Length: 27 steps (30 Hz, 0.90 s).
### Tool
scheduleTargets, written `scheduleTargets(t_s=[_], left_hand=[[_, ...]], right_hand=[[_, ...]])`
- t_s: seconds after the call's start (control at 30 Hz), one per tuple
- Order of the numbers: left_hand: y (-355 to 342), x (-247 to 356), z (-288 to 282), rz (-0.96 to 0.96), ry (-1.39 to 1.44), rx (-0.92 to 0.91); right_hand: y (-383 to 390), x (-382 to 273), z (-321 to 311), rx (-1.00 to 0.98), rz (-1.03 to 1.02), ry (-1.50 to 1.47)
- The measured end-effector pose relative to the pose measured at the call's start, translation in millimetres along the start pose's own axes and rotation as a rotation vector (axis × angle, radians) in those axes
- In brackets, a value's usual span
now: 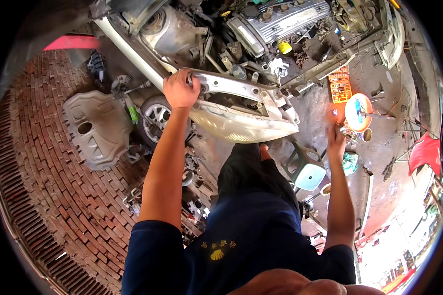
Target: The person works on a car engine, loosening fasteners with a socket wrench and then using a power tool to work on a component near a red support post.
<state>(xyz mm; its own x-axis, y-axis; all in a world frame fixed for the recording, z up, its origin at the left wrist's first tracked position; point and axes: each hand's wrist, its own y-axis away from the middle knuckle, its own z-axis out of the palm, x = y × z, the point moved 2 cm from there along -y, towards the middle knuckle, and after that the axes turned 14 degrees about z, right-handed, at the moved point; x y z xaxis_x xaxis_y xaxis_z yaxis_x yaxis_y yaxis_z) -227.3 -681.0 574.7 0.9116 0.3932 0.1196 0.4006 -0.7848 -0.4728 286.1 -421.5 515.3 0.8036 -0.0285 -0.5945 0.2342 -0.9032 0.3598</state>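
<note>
My left hand is curled over the pale fender edge of a car with its engine bay exposed. Just beside that hand runs a light metal bracket with holes in it, and below the bracket sits a large headlight with a clear ribbed lens. Away to the right, my right hand is raised over the floor with its fingers closed. A reddish blur shows above its fingers, and I cannot make out what they hold. The engine has a ribbed metal cover.
On the right floor are an orange tool case and a round orange-rimmed basin. A green stool stands near my legs. At left lie a wheel and a grey moulded cover on brick paving. Loose parts lie under my left arm.
</note>
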Motion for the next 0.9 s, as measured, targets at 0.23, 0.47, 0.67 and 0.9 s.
scheduleTargets(t_s=[0.23, 0.47, 0.67, 0.9], left_hand=[[-4.3, 4.4, -13.4, -0.031, -0.103, -0.053], [-10.8, 4.2, 5.4, 0.02, -0.154, -0.095], [-4.9, 7.2, -6.4, -0.054, -0.133, -0.104], [-2.2, 3.4, -4.7, -0.035, -0.105, -0.074]], right_hand=[[204.8, 388.7, -3.1, -0.219, 0.341, 0.396], [253.6, 430.7, 19.3, -0.295, 0.761, -0.035], [157.4, 219.3, 5.0, -0.243, 0.53, -0.241], [146.1, 97.7, -15.8, -0.26, 0.218, -0.021]])
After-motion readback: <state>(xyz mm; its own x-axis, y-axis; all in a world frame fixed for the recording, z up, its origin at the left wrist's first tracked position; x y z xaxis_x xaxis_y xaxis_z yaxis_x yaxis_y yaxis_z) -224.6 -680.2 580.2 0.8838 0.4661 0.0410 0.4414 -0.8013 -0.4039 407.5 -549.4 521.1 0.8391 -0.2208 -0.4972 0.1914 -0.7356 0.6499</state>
